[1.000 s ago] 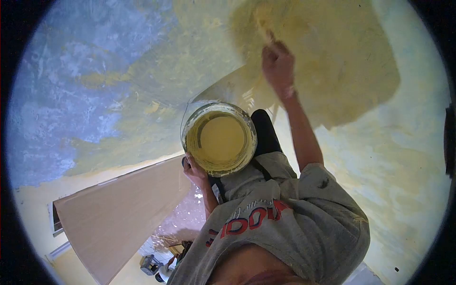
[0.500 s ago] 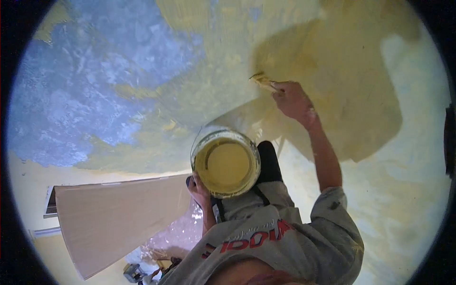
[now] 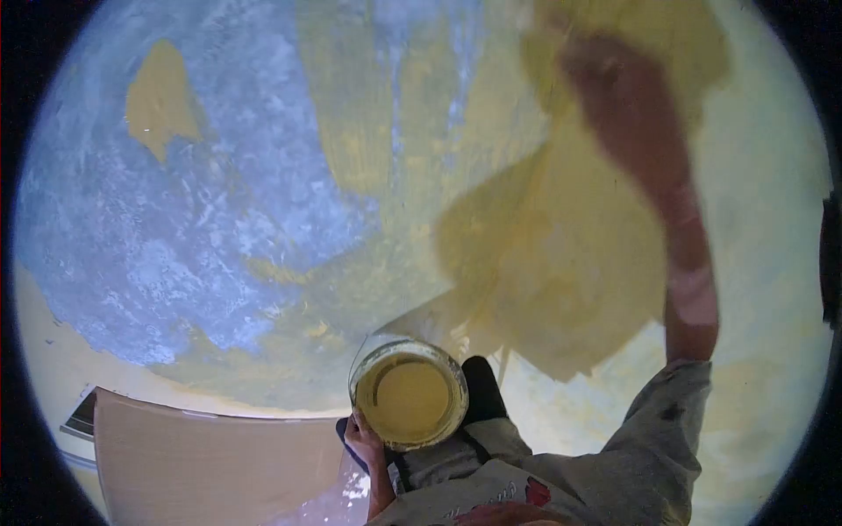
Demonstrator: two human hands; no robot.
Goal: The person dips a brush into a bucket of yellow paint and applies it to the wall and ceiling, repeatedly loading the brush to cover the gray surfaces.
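Observation:
My left hand (image 3: 365,440) grips the side of a round bucket (image 3: 460,408) of yellow paint (image 3: 410,399), held in front of my body. A thin wire handle leans out from the bucket's left rim. My right hand (image 3: 610,74) is raised high against the wall, closed and smeared by motion. The paintbrush in it shows only as a faint blur near the top edge. Around that hand the wall (image 3: 491,96) carries yellow paint. On the left the wall stays blue (image 3: 228,149), with a yellow patch (image 3: 162,96) in it.
A large tan board (image 3: 210,473) stands at the lower left, beside a dark slotted opening (image 3: 81,414). Shiny plastic sheeting (image 3: 338,500) lies near my left forearm. My shadow (image 3: 561,263) falls on the wall. A dark object (image 3: 830,263) sits at the far right edge.
My right hand has swept up the wall with the paintbrush, and the arm is straighter. The view has tilted upward, so the bucket and my left hand sit lower in it.

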